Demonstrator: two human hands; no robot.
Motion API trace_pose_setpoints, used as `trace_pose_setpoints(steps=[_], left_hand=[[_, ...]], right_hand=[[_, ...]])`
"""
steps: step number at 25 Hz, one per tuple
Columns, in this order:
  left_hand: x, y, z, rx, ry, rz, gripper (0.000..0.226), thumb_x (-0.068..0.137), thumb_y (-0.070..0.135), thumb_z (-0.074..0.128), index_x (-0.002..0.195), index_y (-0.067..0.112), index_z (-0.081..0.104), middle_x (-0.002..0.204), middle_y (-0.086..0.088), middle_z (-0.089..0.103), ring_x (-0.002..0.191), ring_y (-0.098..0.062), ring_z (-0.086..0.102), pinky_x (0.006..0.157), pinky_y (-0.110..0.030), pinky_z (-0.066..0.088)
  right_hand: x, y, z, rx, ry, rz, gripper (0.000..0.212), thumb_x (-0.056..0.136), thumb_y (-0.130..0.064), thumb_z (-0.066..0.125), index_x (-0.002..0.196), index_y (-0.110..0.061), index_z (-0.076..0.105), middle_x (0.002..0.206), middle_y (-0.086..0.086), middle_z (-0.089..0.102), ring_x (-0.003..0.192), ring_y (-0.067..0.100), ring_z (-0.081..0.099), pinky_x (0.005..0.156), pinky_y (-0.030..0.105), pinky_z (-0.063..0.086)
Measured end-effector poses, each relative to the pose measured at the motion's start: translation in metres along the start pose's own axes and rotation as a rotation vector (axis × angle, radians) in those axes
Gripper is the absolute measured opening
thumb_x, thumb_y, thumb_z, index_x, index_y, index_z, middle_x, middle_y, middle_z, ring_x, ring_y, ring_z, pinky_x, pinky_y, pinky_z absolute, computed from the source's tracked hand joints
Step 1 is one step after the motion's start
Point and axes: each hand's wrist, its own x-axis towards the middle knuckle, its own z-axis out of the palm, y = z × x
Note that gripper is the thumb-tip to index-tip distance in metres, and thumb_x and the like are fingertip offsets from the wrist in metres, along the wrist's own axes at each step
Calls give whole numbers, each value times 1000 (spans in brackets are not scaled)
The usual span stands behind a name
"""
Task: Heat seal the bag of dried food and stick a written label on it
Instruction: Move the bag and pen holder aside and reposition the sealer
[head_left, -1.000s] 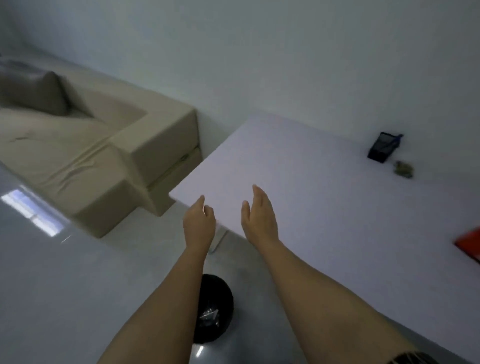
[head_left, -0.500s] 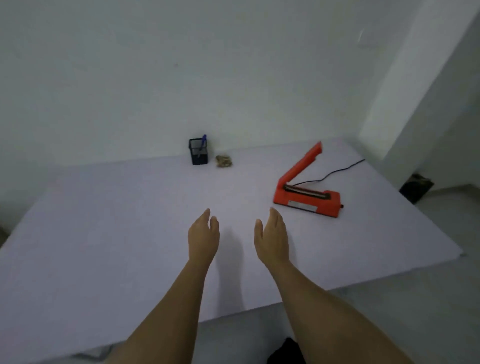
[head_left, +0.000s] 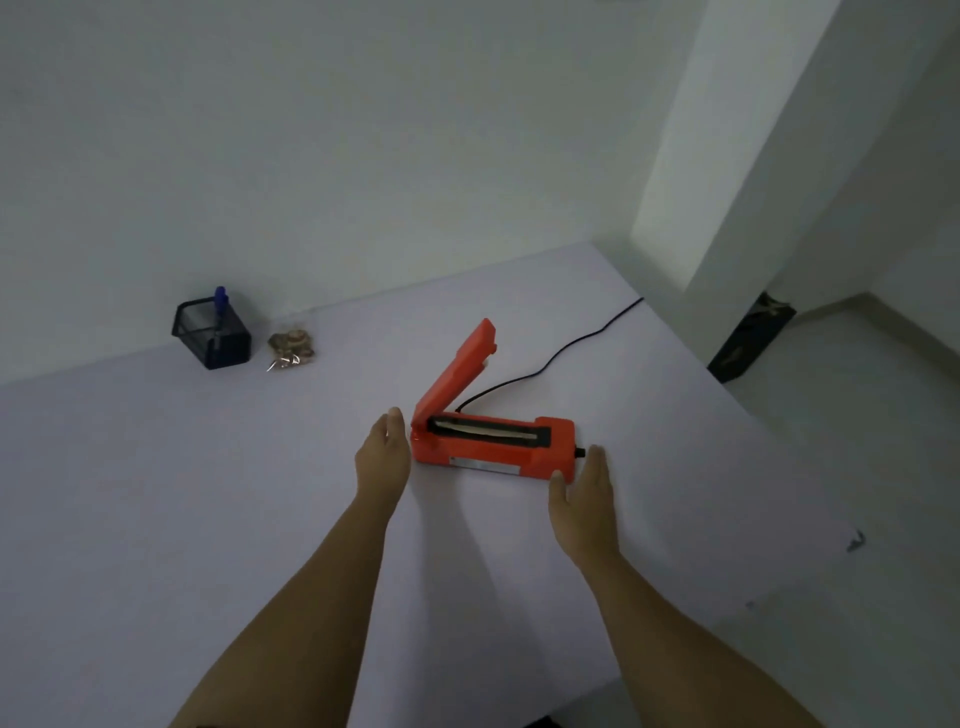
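An orange heat sealer (head_left: 493, 447) sits on the white table (head_left: 156, 493) with its lid raised. My left hand (head_left: 383, 457) is flat and open at the sealer's left end. My right hand (head_left: 584, 493) is open at its right end, by the black knob; whether either hand touches the sealer I cannot tell. A small clear bag of brown dried food (head_left: 291, 347) lies near the wall at the back left. Beside it stands a black mesh pen holder (head_left: 213, 332) with a blue pen (head_left: 220, 301) in it.
The sealer's black cord (head_left: 571, 345) runs back to the right over the table's far edge. A dark object (head_left: 753, 338) leans on the floor by the wall corner at right. The table's right edge drops to a pale floor.
The view has swung right and closer to the sealer. Both hands have moved forward and spread apart, from in front of me to either end of the sealer.
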Motion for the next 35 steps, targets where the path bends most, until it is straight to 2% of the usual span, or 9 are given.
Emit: trace_pose_setpoints(steps=[3, 7, 9, 13, 15, 19, 29, 32, 35], left_hand=[[35, -6, 3, -5, -115, -100, 62, 97, 52, 22, 142, 11, 36, 147, -14, 37, 136, -30, 32, 111, -41, 23], [56, -17, 9, -108, -326, -174, 80, 88, 68, 21, 142, 10, 34, 145, -14, 39, 133, -27, 36, 114, -45, 24], [57, -22, 12, -128, -338, -197, 84, 86, 71, 20, 140, 9, 38, 142, -15, 43, 131, -28, 38, 114, -45, 25], [60, -25, 16, -104, -304, -230, 109, 65, 88, 23, 138, 10, 42, 138, -17, 47, 127, -31, 43, 111, -48, 30], [60, -16, 15, -72, -297, -182, 96, 73, 83, 23, 132, 11, 49, 129, -14, 53, 118, -30, 49, 108, -46, 35], [68, -3, 20, -118, -229, -124, 70, 87, 66, 27, 127, 14, 53, 121, -10, 55, 110, -26, 50, 101, -42, 37], [180, 38, 52, -212, 16, -245, 79, 87, 69, 23, 127, 7, 53, 122, -20, 55, 113, -35, 51, 102, -46, 38], [230, 51, 64, -215, 73, -251, 86, 85, 72, 18, 127, 6, 52, 124, -25, 55, 113, -38, 52, 102, -48, 39], [274, 63, 72, -199, 105, -247, 89, 85, 73, 16, 128, 5, 51, 125, -28, 54, 115, -40, 52, 101, -48, 40]], right_hand=[[12, 0, 14, 97, -73, -27, 72, 88, -18, 50, 148, -16, 10, 153, 10, 25, 139, 28, 30, 113, 45, 31], [14, 1, 22, 289, -112, 72, 83, 79, 5, 48, 149, -20, 11, 148, 2, 32, 122, 16, 44, 100, 30, 38], [14, 2, 17, 410, -114, 79, 76, 82, 2, 42, 148, -24, 14, 145, 3, 38, 110, 18, 49, 95, 34, 41], [33, -6, 9, 659, -124, 156, 73, 77, -11, 37, 147, -17, 21, 135, -3, 40, 118, 14, 43, 102, 28, 31], [47, -8, 11, 707, -148, 154, 77, 71, -15, 37, 147, -15, 21, 139, -1, 37, 126, 15, 36, 109, 30, 25], [82, -15, 19, 696, -197, 159, 50, 98, -3, 24, 146, -15, 23, 146, 5, 35, 130, 15, 33, 109, 29, 23], [241, -78, 42, 679, -388, 8, 57, 90, -5, 33, 146, -11, 21, 149, 5, 30, 137, 19, 27, 111, 30, 19], [301, -100, 59, 613, -442, -75, 69, 78, -18, 35, 146, -12, 24, 144, 2, 35, 132, 16, 32, 111, 30, 21], [345, -123, 71, 598, -465, -126, 59, 84, -12, 35, 143, -14, 29, 130, -3, 44, 121, 13, 41, 95, 11, 33]])
